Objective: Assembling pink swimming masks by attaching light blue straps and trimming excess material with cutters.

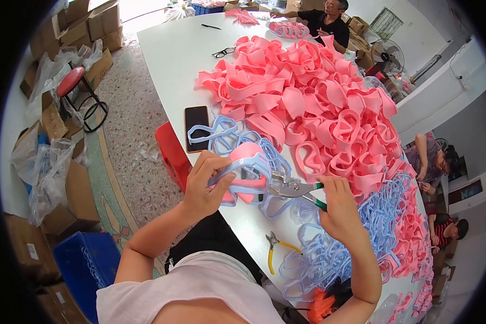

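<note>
My left hand point(205, 181) is closed on a goggle frame point(249, 166), light blue plastic with soft pink pieces set in it, held up above the table edge. Green-handled pliers point(292, 189) are gripped in my right hand point(339, 208). Their metal jaws meet the right side of the frame; whether they bite on it I cannot make out. Loose light-blue frames point(229, 135) lie just behind my left hand. Beneath my right forearm spreads a tangled heap of light-blue frames point(329, 259). Yellow-handled cutters point(275, 249) rest on the table between my arms.
A big heap of pink soft pieces point(308, 92) covers much of the white table point(170, 59). A phone point(196, 128) and eyeglasses point(223, 52) lie toward its left edge. A red bin point(173, 154), blue crate point(86, 259) and stool point(71, 82) stand left. Several people sit around the table.
</note>
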Demonstrator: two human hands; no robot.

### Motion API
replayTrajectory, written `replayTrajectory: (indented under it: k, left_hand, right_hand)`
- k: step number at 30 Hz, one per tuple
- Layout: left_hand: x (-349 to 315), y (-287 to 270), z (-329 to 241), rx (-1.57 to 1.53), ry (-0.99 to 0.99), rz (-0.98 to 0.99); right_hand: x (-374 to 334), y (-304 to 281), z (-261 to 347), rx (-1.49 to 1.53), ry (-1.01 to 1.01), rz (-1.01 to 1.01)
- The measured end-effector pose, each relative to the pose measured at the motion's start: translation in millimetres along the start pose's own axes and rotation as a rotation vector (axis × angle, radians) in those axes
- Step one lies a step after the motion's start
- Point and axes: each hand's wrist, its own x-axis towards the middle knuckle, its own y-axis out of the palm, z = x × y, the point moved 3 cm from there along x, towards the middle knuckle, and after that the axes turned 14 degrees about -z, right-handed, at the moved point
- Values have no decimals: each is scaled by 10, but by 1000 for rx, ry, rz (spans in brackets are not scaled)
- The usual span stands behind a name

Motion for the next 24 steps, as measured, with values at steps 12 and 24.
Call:
replayTrajectory:
  k: [12,24]
  left_hand:
    - [-162,76,164,-135,-10,-19]
    - [18,79,89,-96,53,99]
  right_hand:
    - [55,10,42,-111,-62,-13]
    - [69,-7,157,-225,-134,-64]
